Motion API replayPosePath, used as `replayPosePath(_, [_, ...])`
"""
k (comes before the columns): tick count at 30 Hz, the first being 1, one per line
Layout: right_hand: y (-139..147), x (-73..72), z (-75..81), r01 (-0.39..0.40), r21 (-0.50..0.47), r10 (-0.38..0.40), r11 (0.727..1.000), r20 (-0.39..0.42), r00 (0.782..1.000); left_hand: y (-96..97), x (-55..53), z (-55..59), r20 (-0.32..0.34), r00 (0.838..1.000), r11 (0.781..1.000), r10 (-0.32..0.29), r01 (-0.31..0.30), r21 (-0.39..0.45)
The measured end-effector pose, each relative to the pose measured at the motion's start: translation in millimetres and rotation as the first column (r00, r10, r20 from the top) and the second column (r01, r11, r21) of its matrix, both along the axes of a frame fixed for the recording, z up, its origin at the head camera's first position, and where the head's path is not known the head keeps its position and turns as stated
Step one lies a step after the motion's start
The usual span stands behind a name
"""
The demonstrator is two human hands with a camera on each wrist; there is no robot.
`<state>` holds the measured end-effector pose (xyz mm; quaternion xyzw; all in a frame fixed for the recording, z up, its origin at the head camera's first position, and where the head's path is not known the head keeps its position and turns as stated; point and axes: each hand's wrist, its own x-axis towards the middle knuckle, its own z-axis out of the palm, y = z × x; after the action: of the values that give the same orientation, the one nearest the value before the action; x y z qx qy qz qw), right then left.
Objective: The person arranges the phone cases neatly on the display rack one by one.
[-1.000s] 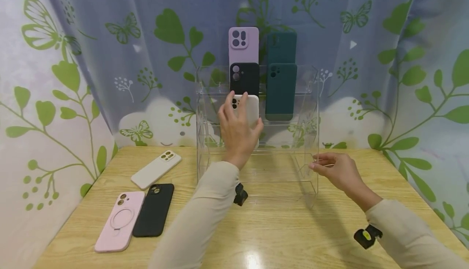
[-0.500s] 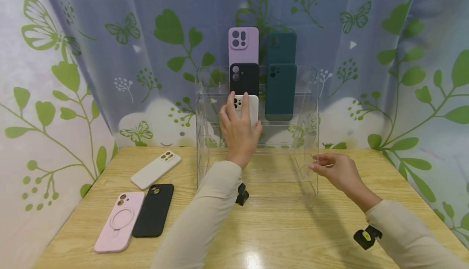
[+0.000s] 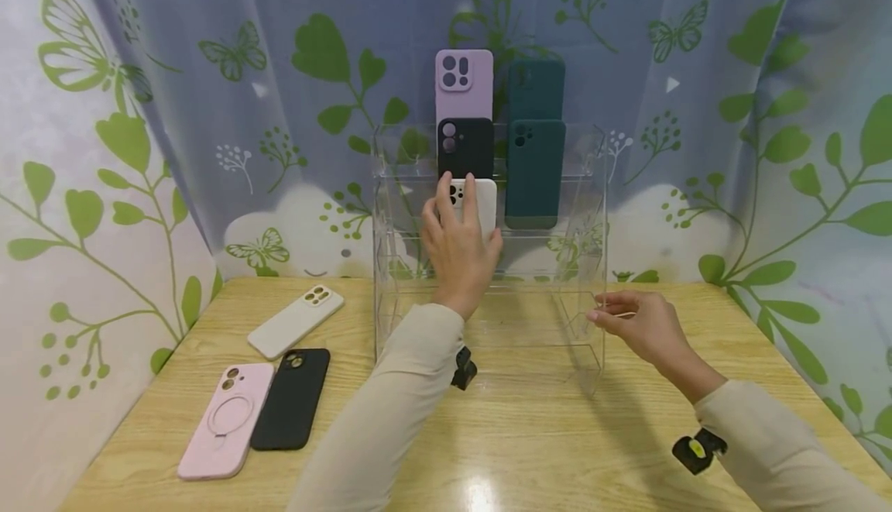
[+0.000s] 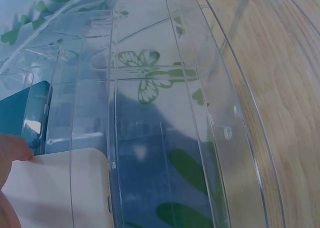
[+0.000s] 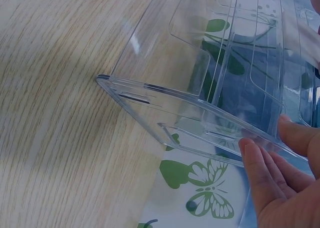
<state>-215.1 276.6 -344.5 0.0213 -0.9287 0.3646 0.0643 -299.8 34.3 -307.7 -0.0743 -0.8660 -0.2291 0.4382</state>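
In the head view my left hand (image 3: 461,252) grips a white phone case (image 3: 485,206) at the middle level of a clear tiered display stand (image 3: 604,264). Its fingers spread over the case's back near the camera cutout, and the thumb is at the right edge. The left wrist view shows the case (image 4: 60,188) behind a clear lip, its lower part near the stand's tier. My right hand (image 3: 644,330) pinches the stand's right side edge between thumb and fingers, clearest in the right wrist view beside the side panel (image 5: 155,42).
Above the white case stand a black case (image 3: 467,156) and a lilac case (image 3: 481,105). To their right are two dark green cases, one front (image 3: 535,179) and one behind (image 3: 536,90). On the table's left lie a cream case (image 3: 293,324), a black case (image 3: 293,403) and a pink case (image 3: 223,434).
My left hand and the white phone case have shifted slightly to the right along the tier. The right hand stays at the stand's edge.
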Motion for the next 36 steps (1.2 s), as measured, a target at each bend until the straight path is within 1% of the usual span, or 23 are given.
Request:
replayPosePath(8, [-1, -1.1, 1.2, -0.011, 0.004, 0.011, 1.000, -0.018, 1.000, -1.1, 1.8, 2.8, 0.022, 1.000, 1.000, -0.001, 0.001, -0.009])
replayPosePath(14, [-1, -1.0, 1.9, -0.015, 0.005, 0.015, 1.000, -0.019, 1.000, -5.5, 4.3, 4.5, 0.055, 0.998, 0.999, -0.034, 0.036, -0.029])
replayPosePath(17, [-1, -0.6, 2.2, -0.013, 0.006, 0.013, 1.000, -0.013, 1.000, -11.3, 5.8, 6.0, 0.070, 0.994, 0.996, -0.082, 0.084, -0.017])
replayPosePath(19, [-2, -0.4, 2.2, -0.012, 0.005, 0.012, 1.000, -0.005, 1.000, -16.6, 7.3, 7.2, 0.070, 0.989, 0.992, -0.128, 0.128, 0.001])
replayPosePath(22, [-2, 0.3, 2.3, -0.010, 0.003, 0.010, 1.000, 0.006, 1.000, -25.7, 11.8, 9.7, 0.071, 0.977, 0.980, -0.200, 0.197, 0.037])
replayPosePath(26, [-2, 1.3, 2.2, -0.011, 0.006, 0.011, 1.000, 0.005, 1.000, -39.1, 20.0, 13.1, 0.077, 0.962, 0.964, -0.262, 0.256, 0.073])
replayPosePath(31, [-1, 2.0, 2.7, -0.005, 0.012, 0.005, 1.000, 0.001, 1.000, -57.8, 30.4, 17.2, 0.097, 0.945, 0.946, -0.313, 0.301, 0.119])
replayPosePath(34, [-2, 2.2, 2.7, -0.003, 0.008, 0.003, 1.000, 0.002, 1.000, -70.6, 37.7, 18.4, 0.112, 0.942, 0.946, -0.316, 0.303, 0.114])
replayPosePath(36, [-2, 2.2, 2.4, -0.005, 0.005, 0.005, 1.000, 0.002, 1.000, -79.9, 42.6, 18.2, 0.120, 0.944, 0.949, -0.308, 0.296, 0.107])
